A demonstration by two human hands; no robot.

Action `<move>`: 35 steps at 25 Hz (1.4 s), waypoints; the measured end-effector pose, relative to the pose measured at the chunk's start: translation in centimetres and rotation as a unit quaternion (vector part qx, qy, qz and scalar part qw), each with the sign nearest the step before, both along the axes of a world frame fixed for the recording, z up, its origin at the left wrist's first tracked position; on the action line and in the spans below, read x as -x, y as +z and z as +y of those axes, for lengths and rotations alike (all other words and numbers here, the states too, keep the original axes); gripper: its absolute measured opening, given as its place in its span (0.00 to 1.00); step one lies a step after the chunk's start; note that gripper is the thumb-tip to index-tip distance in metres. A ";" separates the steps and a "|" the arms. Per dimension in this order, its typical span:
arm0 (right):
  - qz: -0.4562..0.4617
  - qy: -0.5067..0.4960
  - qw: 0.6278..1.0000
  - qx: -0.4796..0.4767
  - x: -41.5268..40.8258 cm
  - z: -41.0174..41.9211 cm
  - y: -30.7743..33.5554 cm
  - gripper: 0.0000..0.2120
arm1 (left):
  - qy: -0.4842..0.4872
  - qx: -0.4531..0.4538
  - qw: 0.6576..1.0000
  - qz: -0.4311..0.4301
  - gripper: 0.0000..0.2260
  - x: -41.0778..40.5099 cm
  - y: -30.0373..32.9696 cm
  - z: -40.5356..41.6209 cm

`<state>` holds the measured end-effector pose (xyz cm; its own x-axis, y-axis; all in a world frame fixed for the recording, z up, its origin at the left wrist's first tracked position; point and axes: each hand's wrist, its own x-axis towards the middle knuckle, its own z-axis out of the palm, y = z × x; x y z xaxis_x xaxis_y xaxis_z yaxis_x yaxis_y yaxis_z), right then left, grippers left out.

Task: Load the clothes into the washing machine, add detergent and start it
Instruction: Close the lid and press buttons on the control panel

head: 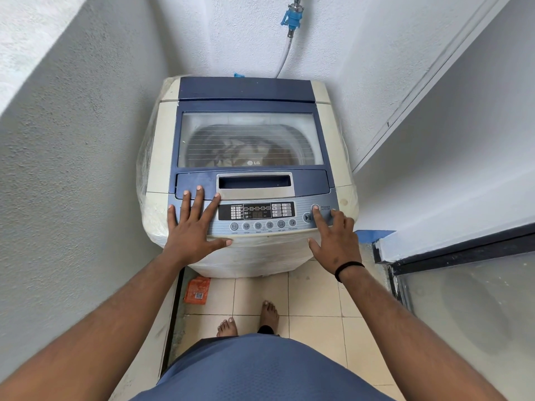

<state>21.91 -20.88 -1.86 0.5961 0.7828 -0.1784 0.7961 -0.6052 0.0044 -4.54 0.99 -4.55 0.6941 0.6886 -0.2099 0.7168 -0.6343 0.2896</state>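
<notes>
Both hands are on the washing machine [246, 180], lid [249, 137] shut, clothes [246, 151] visible in the drum through the window. Left hand [192, 227] lies flat and released, fingers spread over the panel edge, holding nothing. Right hand [335, 238] has its index tip on the power button [315, 207], other fingers loosely curled, grasping nothing. Step looks like power-on (display [256, 211] seems dark). Next move likely needs a firm press, then the start/pause button [307, 217] just beside it.

The washer [246, 180] is cream and blue plastic, thin clear film clinging to its sides; its lid window [250, 138] looks like hazy ribbed glass. Walls [72, 140] are rough matt plaster, floor [312, 296] smooth tile.
</notes>
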 end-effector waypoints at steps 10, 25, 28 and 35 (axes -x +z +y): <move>-0.003 -0.008 0.997 0.071 -0.6 1.6 0.9 0.29 | 0.006 -0.008 1.000 0.007 0.51 -0.2 -0.2 -0.2; 0.052 -0.005 0.995 0.081 0.7 0.2 0.6 0.43 | 0.006 0.014 1.000 0.002 0.51 -0.2 0.0 -0.1; 0.049 -0.009 0.996 0.074 1.5 -0.2 0.0 0.45 | 0.005 0.012 1.000 0.005 0.50 -0.2 0.0 -0.1; 0.067 -0.039 0.997 0.024 2.5 1.1 1.1 0.40 | 0.005 0.018 1.000 0.013 0.50 -0.2 0.1 -0.1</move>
<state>19.37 -19.81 -0.72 0.6228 0.7243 -0.2958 0.7425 -0.6663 -0.0685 -4.37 0.93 -4.43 0.6811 0.6876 -0.2516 0.7307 -0.6164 0.2934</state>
